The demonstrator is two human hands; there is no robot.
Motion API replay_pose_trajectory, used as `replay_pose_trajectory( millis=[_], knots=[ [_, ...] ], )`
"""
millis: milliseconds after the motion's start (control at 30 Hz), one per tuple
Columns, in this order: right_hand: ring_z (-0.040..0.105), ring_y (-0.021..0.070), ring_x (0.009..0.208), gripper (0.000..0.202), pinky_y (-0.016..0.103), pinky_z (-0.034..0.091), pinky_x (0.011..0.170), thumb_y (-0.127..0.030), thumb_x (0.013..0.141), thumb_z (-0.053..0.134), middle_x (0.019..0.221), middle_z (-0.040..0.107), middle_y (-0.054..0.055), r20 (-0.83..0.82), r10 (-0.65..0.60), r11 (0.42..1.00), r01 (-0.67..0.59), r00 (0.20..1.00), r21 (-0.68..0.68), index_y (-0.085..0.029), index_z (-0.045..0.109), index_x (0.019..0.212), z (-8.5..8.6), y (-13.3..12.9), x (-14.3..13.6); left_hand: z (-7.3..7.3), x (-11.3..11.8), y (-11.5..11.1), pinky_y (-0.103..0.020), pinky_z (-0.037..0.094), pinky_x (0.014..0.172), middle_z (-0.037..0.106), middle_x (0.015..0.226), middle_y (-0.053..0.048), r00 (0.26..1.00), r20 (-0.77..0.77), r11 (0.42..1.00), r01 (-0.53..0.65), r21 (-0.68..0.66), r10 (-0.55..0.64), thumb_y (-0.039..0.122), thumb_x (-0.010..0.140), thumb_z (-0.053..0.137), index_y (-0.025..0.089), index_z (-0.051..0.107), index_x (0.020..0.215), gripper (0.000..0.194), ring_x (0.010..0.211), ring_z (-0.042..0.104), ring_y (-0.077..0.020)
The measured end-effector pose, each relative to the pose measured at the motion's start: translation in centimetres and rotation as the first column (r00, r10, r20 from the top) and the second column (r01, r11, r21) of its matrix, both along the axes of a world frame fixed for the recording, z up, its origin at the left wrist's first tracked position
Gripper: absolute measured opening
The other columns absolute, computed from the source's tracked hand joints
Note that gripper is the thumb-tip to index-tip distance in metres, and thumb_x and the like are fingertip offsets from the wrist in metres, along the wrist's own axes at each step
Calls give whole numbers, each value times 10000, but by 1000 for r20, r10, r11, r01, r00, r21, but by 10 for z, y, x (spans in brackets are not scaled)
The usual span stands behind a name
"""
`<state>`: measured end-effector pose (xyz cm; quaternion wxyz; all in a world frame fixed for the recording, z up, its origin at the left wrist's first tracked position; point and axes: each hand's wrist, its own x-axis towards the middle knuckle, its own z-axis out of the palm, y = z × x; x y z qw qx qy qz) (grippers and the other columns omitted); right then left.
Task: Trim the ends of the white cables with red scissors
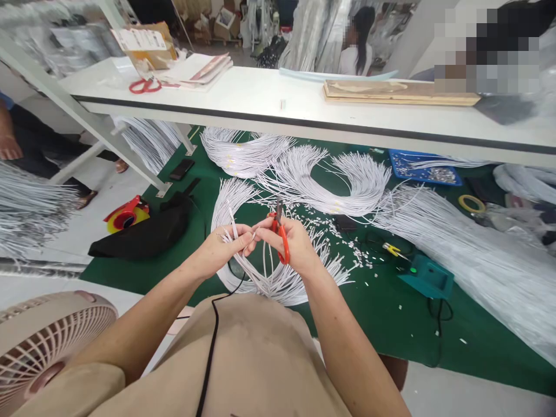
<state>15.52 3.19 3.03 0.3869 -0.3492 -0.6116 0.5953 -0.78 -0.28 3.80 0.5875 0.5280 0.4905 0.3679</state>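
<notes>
While the left hand (223,249) grips slender white flexible cables (248,269), seemingly to steady them, the right hand (299,243) grips red-handled, dark-bladed scissors (283,236), probably for readiness.

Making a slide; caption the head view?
White wires in the left grip, red-handled scissors in the right grip, above green tabletop.

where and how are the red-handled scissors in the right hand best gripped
By the handles, I'd say, coming from the near right, as the right hand does: the red-handled scissors have their handles toward the wearer and dark blades pointing away. From the left, the left hand and its white cables would likely crowd the grip.
</notes>
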Motion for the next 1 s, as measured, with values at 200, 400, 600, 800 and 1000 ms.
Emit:
replay_pose_trajectory(
  millis=[200,400,600,800,1000],
  knots=[
    [482,105,618,150,241,401,618,-319,717,588,684,566,-9,36,-196,981,196,980,0,-171,613,705,-11,-6,-8,-10,-1,0,-252,378,570,572,619,-9,992,13,991,-127,-40,128,400,711,628,175,630,742,228,598,510,-129],
    [468,109,654,128,238,388,651,-288,733,566,665,514,-21,75,-297,947,284,952,152,-180,574,664,-4,-20,-18,-12,3,0,-247,410,580,634,729,-35,932,-155,945,-320,68,327,369,639,695,153,642,786,266,644,554,-142],
    [510,117,674,212,243,407,655,-360,767,535,751,592,11,27,-421,906,422,907,-23,-167,621,763,-9,-13,-21,-17,1,2,-238,412,567,608,687,-11,931,-102,936,-349,34,351,353,616,721,159,622,806,289,604,545,-122],
    [522,120,653,182,247,411,628,-328,758,548,720,594,4,113,-492,870,482,863,101,-168,634,768,-14,-8,-18,-13,-8,2,-296,446,753,651,868,-46,984,-55,984,-169,-46,167,330,649,705,174,616,899,308,802,603,-175],
    [520,146,791,164,286,408,742,-229,795,499,824,569,33,88,-701,654,590,707,473,-189,622,896,-5,-14,-14,-19,-12,2,-328,451,791,659,913,-65,983,-68,984,-172,-45,169,335,644,708,177,625,913,322,857,603,-208]
  ],
)
